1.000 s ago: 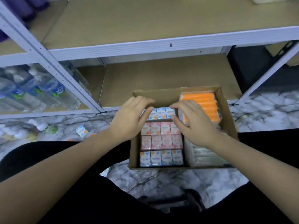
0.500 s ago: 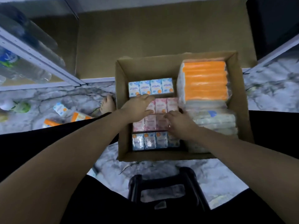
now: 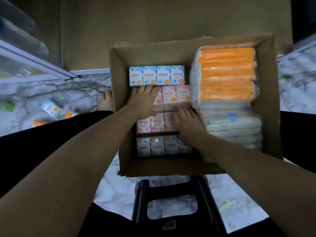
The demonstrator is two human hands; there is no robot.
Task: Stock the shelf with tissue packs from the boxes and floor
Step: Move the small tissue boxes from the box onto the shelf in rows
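Note:
An open cardboard box (image 3: pixel 116 100) stands on the marble floor in front of the low shelf board (image 3: pixel 153 23). Its left half holds rows of small tissue packs: a blue row (image 3: pixel 156 75) at the far end, two pink rows (image 3: pixel 176 94) and a nearer blue row (image 3: pixel 153 146). Orange-topped packs (image 3: pixel 225 74) and white packs (image 3: pixel 234 125) fill the right half. My left hand (image 3: pixel 142 100) lies over the far pink row, fingertips at the seam with the blue row. My right hand (image 3: pixel 186 122) rests with spread fingers on the nearer pink row.
Loose tissue packs (image 3: pixel 50 107) lie on the floor at the left, near my bare foot (image 3: pixel 106 102). A black stool (image 3: pixel 171 202) stands right below me, against the box's near wall. A grey shelf rail (image 3: pixel 34 59) runs across the left.
My head has tipped down and closer to the box. Both hands have moved from the far blue row onto the pink rows, the right hand nearer to me.

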